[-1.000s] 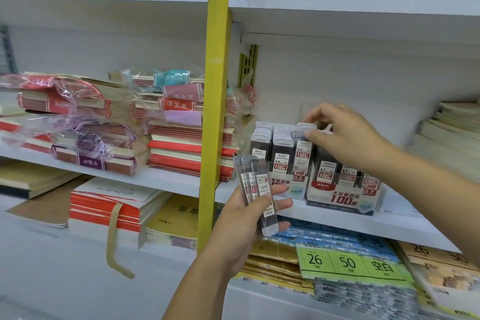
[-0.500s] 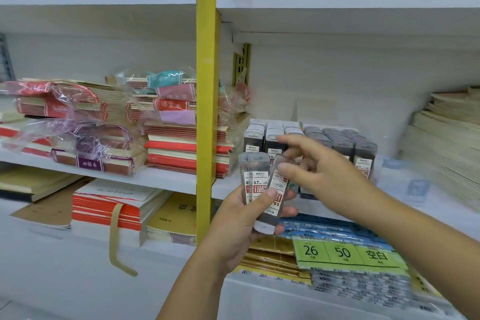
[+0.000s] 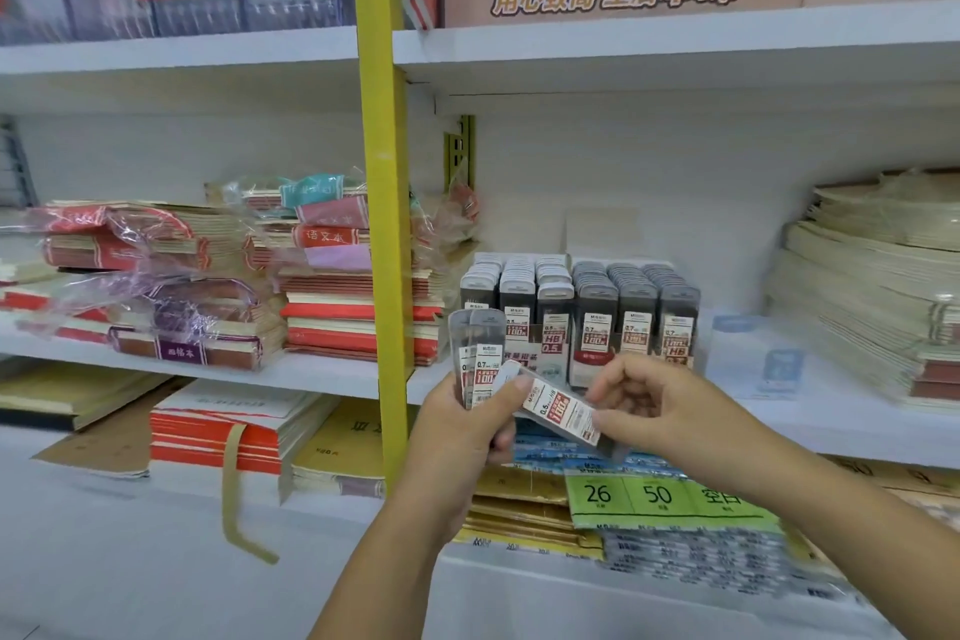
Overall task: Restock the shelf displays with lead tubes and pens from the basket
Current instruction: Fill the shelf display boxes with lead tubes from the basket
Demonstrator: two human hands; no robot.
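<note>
- Three lead tubes are held in front of the shelf, at the centre of the frame, below and in front of the display box.
- One tilted lead tube is seen lying slantwise, its right end lower. It is a slim clear case with dark contents and a white and red label, on which "0.5" and "100" can be read.
- Two upright lead tubes are seen side by side just left of it, of the same make, with "0.7" printed on the front label.
- The left hand is closed round the lower part of the two upright tubes, and its thumb is laid on the upper end of the tilted one.
- The right hand is closed on the tilted tube, whose lower right end is pinched between thumb and fingers.
- One display box is set on the white shelf just behind the hands. Six rows of tubes are counted in it: three with pale caps on the left and three with grey caps on the right.
- One yellow post is seen standing left of the box.
- Stacked notebooks, partly wrapped in plastic, are piled at the middle left, and pale paper stacks at the right edge.
- One green label, marked "26" and "50", is seen lower right of centre.
</note>
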